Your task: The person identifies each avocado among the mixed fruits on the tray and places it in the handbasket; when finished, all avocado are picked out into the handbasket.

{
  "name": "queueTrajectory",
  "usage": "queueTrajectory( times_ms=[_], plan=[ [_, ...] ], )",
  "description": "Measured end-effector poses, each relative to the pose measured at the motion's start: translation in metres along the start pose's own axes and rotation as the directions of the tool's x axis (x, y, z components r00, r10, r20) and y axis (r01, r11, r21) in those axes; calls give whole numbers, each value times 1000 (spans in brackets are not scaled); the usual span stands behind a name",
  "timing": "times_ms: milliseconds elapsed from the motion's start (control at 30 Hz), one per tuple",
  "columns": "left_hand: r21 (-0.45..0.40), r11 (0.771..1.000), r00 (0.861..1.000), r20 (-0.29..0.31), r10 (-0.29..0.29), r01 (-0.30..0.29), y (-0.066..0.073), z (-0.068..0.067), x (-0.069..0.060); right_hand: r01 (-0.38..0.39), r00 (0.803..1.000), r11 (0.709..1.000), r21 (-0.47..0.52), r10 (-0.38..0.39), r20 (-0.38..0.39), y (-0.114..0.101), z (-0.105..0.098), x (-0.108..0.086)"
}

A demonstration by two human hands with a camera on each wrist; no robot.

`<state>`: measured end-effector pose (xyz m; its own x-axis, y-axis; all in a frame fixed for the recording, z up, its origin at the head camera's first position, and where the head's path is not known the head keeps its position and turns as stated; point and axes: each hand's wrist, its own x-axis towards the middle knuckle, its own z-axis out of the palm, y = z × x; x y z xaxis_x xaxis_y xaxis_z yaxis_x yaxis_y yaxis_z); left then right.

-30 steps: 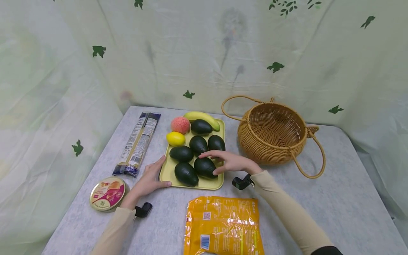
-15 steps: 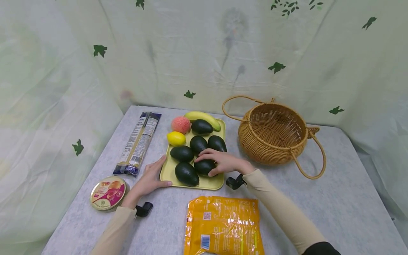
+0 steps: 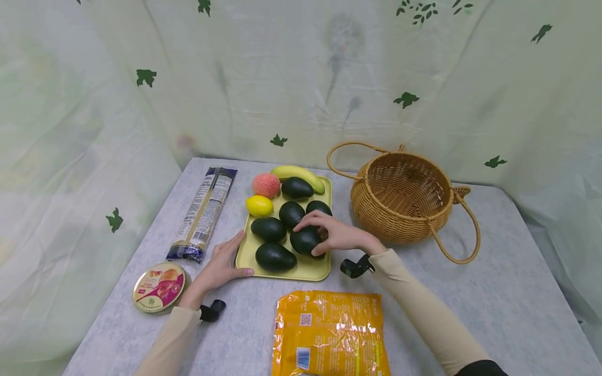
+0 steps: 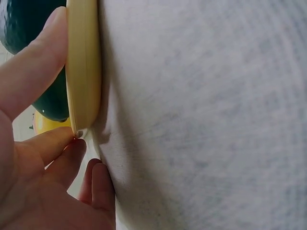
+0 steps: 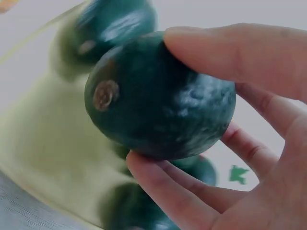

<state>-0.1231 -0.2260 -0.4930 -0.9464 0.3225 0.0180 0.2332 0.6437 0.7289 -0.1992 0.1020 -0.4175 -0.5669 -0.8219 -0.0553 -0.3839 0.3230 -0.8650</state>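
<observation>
A yellow tray (image 3: 308, 270) bears several dark green avocados, such as one near its front (image 3: 275, 257), with a lemon (image 3: 259, 206), a pink round fruit (image 3: 266, 185) and a banana (image 3: 297, 174) at its back. My right hand (image 3: 342, 235) grips an avocado (image 3: 304, 241) at the tray's right side; in the right wrist view thumb and fingers are curled round this avocado (image 5: 163, 100). With spread fingers, my left hand (image 3: 223, 263) touches the tray's front left corner. The left wrist view has its thumb and fingertips against the tray's edge (image 4: 85, 62).
Right of the tray stands a wicker basket (image 3: 395, 222) with two raised handles. An orange packet (image 3: 329, 334) lies in front of the tray. A long blue-ended packet (image 3: 202, 214) and a round tin (image 3: 159, 287) are on the left.
My right hand has closed round the avocado, which has shifted slightly back and right. The front avocado beside it has turned a little. My left hand stays at the tray.
</observation>
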Motion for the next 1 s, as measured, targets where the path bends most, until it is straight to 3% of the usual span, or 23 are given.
queueTrajectory(
  times_ms=[200, 367, 500, 767, 867, 1000],
  plan=[
    [-10, 1000, 1000, 5, -16, 16, 2, 0, 0, -19, 997, 996, 91, 25, -68, -20, -30, -24],
    [-13, 1000, 1000, -4, -12, 12, 2, -1, -2, -28, 984, 990, 135, 51, -173, -31, -65, -51],
    [-10, 1000, 1000, -4, -14, 14, 2, -1, -2, -91, 956, 988, 125, 122, -268, -35, -95, -75],
    [-16, 1000, 1000, 2, -14, 14, 3, -2, -1, -244, 887, 962, 118, 271, -373, -22, -146, -112],
    [-20, 1000, 1000, 4, -23, 23, 3, -1, -1, -276, 870, 951, 137, 308, -385, -15, -158, -121],
    [-15, 999, 1000, 3, -29, 29, 4, -1, -1, -286, 863, 944, 167, 329, -382, -7, -167, -127]
  ],
)
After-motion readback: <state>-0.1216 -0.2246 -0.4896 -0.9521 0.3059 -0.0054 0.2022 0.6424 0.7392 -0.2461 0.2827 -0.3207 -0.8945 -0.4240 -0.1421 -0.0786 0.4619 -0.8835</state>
